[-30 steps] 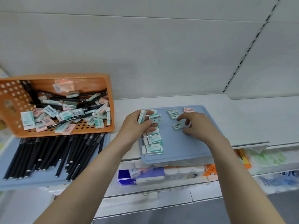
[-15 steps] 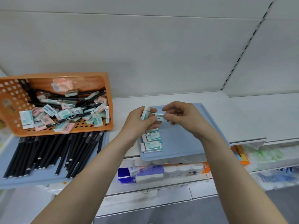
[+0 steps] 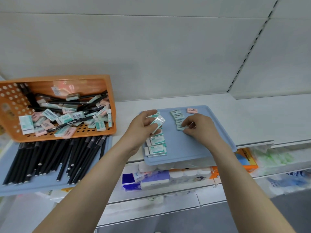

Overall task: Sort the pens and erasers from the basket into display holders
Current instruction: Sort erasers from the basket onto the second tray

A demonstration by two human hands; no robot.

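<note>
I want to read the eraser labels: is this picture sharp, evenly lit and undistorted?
Head view: soft, even light, no hard shadows; the wide-angle lens tilts the slotted wall strip; the eraser in the left hand is slightly smeared, its label unreadable.

Packaged goods (image 3: 151,180) under white shelf (image 3: 252,118)

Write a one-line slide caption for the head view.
Left hand holds wrapped erasers while the right hand pinches a small mint eraser on the blue tray, orange basket alongside.
</note>
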